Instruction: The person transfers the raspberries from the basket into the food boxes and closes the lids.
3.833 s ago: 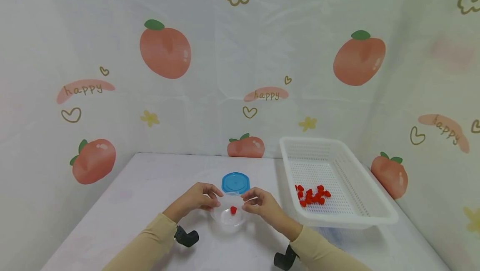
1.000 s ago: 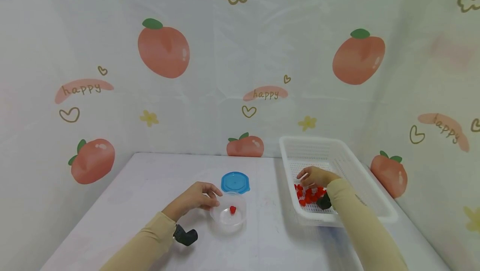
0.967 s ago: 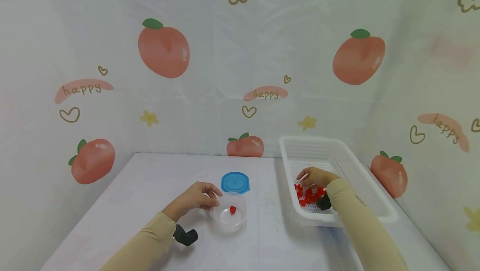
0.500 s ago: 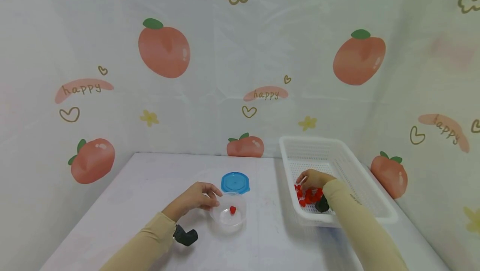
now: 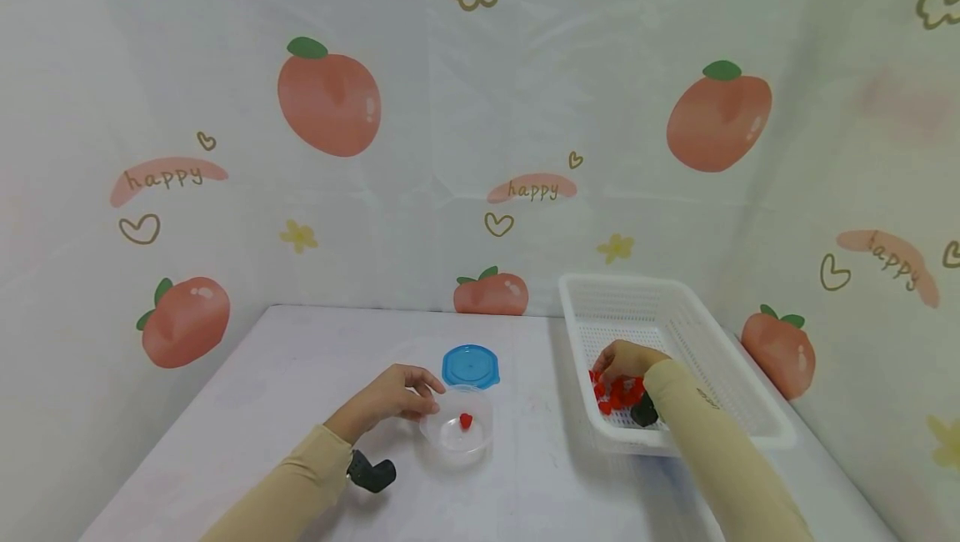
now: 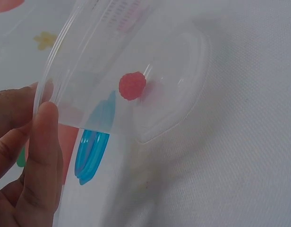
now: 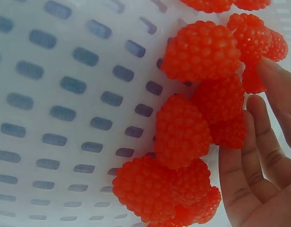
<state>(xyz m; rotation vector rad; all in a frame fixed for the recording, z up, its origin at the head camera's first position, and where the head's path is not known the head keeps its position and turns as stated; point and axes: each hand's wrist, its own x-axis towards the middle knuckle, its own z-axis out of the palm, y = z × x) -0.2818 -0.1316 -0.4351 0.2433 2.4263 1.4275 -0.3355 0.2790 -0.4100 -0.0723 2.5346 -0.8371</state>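
Note:
At the centre of the table in the head view stands a small clear plastic container (image 5: 457,440). One red raspberry (image 6: 132,86) lies inside it. My left hand (image 5: 393,398) pinches the container's rim between thumb and fingers. To the right, my right hand (image 5: 626,360) is down inside a white perforated basket (image 5: 693,417), among a heap of raspberries (image 7: 183,132). Up close, its thumb and fingertips stand apart on either side of a raspberry (image 7: 253,79) at the heap's edge, fingers fairly straight; whether they grip it I cannot tell.
A blue lid (image 5: 470,366) lies on the white table (image 5: 337,342) just behind the container. The basket's raised wall stands between container and raspberries. A printed curtain (image 5: 420,217) rises at the table's back. Black wrist devices (image 5: 371,472) hang under both forearms.
Earlier both hands were at the container; the right hand then went over to the basket. Over the last second it has sunk lower into the raspberries. The left hand has stayed on the rim.

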